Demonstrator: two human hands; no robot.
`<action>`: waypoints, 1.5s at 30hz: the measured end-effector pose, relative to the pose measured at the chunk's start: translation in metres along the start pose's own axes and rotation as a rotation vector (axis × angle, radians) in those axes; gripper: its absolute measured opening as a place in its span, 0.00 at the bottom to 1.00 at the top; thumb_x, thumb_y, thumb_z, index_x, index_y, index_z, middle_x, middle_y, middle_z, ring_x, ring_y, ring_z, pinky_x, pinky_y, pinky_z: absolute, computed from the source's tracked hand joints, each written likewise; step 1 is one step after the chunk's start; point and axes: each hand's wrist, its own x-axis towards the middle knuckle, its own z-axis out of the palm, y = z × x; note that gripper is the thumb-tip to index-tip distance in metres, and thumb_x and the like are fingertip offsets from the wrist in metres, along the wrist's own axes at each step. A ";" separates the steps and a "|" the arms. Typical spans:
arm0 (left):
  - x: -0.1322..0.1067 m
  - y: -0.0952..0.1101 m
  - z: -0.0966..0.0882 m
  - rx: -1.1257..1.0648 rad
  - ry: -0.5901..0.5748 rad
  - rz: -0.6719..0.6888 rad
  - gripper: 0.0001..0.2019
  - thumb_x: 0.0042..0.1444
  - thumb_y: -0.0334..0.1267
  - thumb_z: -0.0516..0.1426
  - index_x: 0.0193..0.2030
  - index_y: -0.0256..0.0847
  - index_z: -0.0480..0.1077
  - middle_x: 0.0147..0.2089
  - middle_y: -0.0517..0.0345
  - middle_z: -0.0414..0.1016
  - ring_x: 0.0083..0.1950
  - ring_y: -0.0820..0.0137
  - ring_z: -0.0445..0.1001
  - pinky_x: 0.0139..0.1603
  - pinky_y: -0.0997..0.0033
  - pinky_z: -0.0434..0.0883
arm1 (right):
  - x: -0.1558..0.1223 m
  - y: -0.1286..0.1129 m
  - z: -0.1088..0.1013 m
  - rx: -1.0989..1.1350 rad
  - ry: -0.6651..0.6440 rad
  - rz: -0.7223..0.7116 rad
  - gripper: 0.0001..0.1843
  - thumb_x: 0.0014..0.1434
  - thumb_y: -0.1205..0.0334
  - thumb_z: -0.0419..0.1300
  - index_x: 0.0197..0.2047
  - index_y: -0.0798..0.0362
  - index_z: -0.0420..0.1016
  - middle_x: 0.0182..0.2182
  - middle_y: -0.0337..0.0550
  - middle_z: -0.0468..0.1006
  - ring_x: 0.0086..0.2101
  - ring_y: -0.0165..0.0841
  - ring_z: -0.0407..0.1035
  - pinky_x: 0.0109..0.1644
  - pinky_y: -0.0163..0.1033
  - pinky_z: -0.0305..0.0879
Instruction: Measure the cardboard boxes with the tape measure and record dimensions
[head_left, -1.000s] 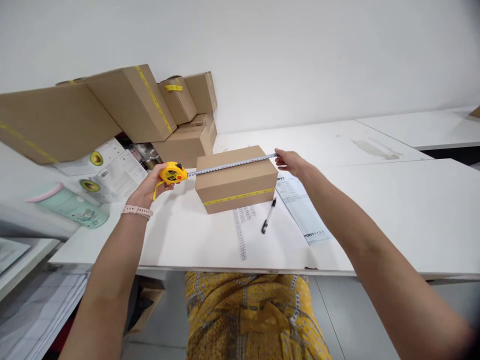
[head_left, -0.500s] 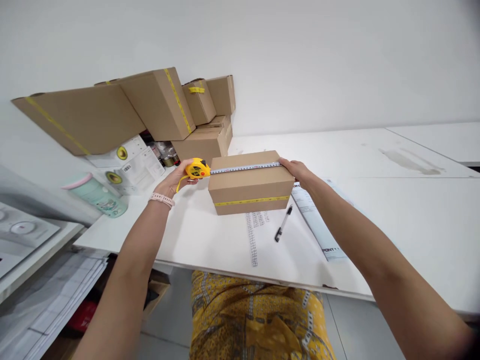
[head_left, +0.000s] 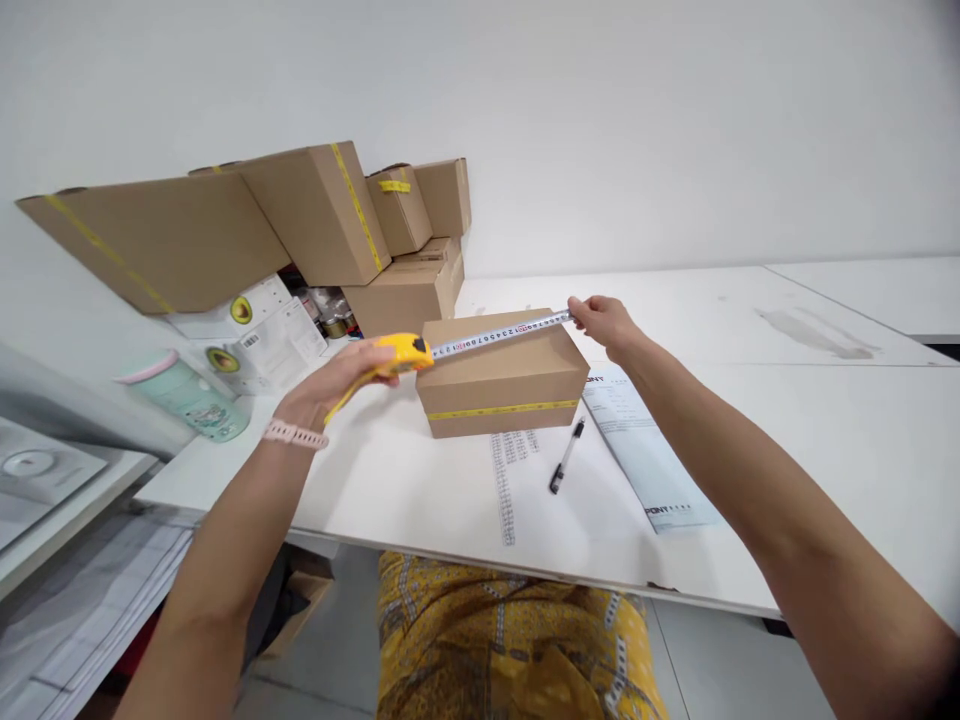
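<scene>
A small cardboard box [head_left: 504, 385] with a yellow tape band stands on the white table [head_left: 787, 440]. My left hand [head_left: 339, 380] grips a yellow tape measure case [head_left: 403, 352] at the box's left top corner. Its white blade [head_left: 501, 333] runs across above the box's top. My right hand [head_left: 606, 322] pinches the blade's end past the box's far right corner, lifted a little off the box.
A black pen [head_left: 565, 456] and printed sheets [head_left: 645, 450] lie right of the box. Stacked cardboard boxes [head_left: 315, 215], white cartons [head_left: 259, 325] and a mint-green tumbler [head_left: 187, 396] crowd the table's back left. A lower shelf with papers [head_left: 67, 600] is at the left.
Both hands have lifted the tape slightly off the box's top and the blade now slants upward to the right. The left hand has turned the case over. The view has shifted slightly.
</scene>
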 end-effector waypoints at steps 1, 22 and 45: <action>-0.014 -0.003 0.016 -0.015 -0.118 -0.017 0.26 0.51 0.44 0.67 0.56 0.35 0.75 0.56 0.43 0.80 0.49 0.60 0.80 0.39 0.71 0.78 | 0.003 -0.006 0.001 0.059 -0.004 -0.059 0.18 0.64 0.51 0.63 0.27 0.50 0.66 0.26 0.40 0.70 0.29 0.30 0.59 0.34 0.37 0.59; -0.032 -0.029 0.201 -0.586 -0.053 -0.124 0.30 0.48 0.60 0.65 0.49 0.38 0.67 0.48 0.51 0.74 0.29 0.67 0.81 0.24 0.71 0.73 | 0.054 -0.026 0.089 -0.383 -0.352 -0.210 0.15 0.60 0.46 0.63 0.32 0.49 0.72 0.34 0.41 0.80 0.33 0.35 0.69 0.40 0.41 0.63; -0.072 -0.103 0.102 -0.181 0.466 0.084 0.31 0.51 0.51 0.67 0.58 0.43 0.63 0.45 0.58 0.73 0.35 0.63 0.83 0.29 0.68 0.78 | -0.044 0.064 -0.045 0.044 -0.375 -0.137 0.41 0.67 0.28 0.41 0.71 0.44 0.62 0.63 0.54 0.72 0.48 0.40 0.75 0.50 0.45 0.76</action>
